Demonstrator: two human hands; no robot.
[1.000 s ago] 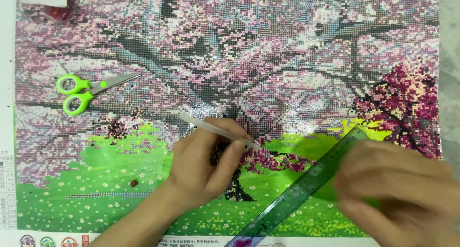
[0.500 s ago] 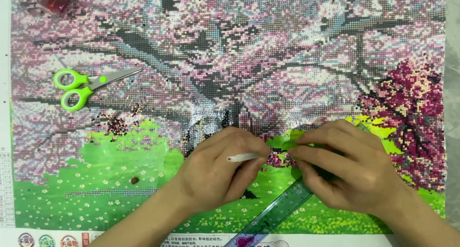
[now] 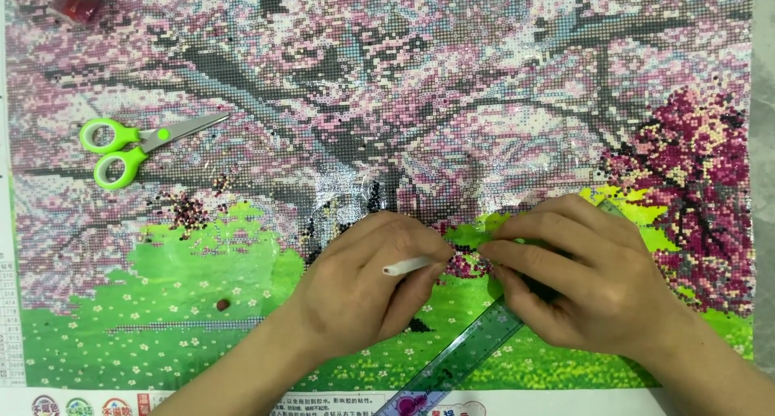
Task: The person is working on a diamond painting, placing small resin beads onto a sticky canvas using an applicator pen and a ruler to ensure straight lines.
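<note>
The white drill pen (image 3: 406,265) lies pinched in the fingers of the left hand (image 3: 367,291), its tip pointing right toward the right hand (image 3: 577,275), at the near middle of the diamond painting canvas (image 3: 387,125). The left fingers are curled closed around the pen. The right hand's fingertips are pressed together over the canvas where dark red drills meet the green meadow; whether they pinch anything I cannot tell. A moment ago the right hand was off to the near right and the pen sloped up to the left; now both hands have met, nearly touching, over one spot. A translucent green ruler (image 3: 464,355) slants under the right hand toward the near edge. Green-handled scissors (image 3: 133,145) lie well apart at far left.
</note>
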